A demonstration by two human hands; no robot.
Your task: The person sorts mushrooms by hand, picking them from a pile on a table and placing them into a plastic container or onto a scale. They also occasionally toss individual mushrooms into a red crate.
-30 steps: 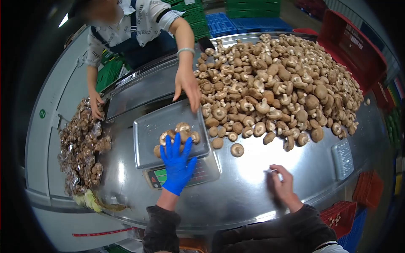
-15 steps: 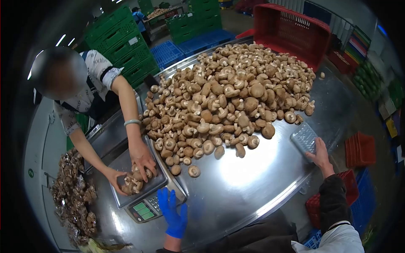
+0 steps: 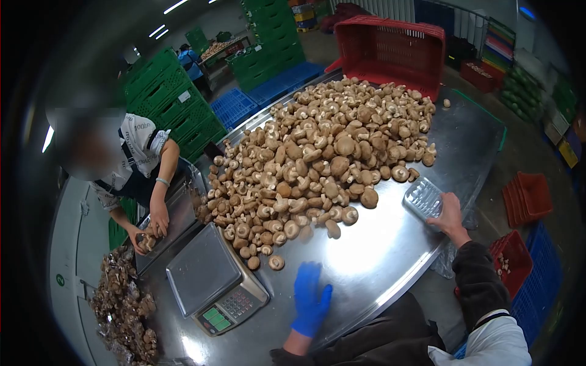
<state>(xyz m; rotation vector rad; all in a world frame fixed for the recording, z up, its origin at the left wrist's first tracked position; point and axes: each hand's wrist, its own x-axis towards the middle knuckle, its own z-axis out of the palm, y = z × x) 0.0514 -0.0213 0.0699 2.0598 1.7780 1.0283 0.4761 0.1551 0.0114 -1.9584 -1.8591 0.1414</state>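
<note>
My left hand (image 3: 310, 300), in a blue glove, is over the bare metal of the table near its front edge. Its fingers are spread and hold nothing. Bare, my right hand (image 3: 450, 221) grips the near right edge of a clear plastic tray (image 3: 423, 199) with thumb and fingers. The tray has nothing in it and is tilted by the right side of the mushroom pile. A large heap of brown shiitake mushrooms (image 3: 329, 152) covers the middle of the table. Left of my gloved hand stands a digital scale (image 3: 204, 268) with a bare pan.
Across the table at left, a co-worker (image 3: 140, 152) handles mushrooms at a metal tray (image 3: 180, 216). Bagged mushrooms (image 3: 122, 305) lie at the left edge. A red crate (image 3: 390, 49) is tipped behind the heap. Red baskets (image 3: 526, 198) stand on the floor at right.
My left hand has moved right, away from the scale. My right hand now grips the plastic tray and has lifted its edge. The co-worker has taken the mushrooms off the scale to the left.
</note>
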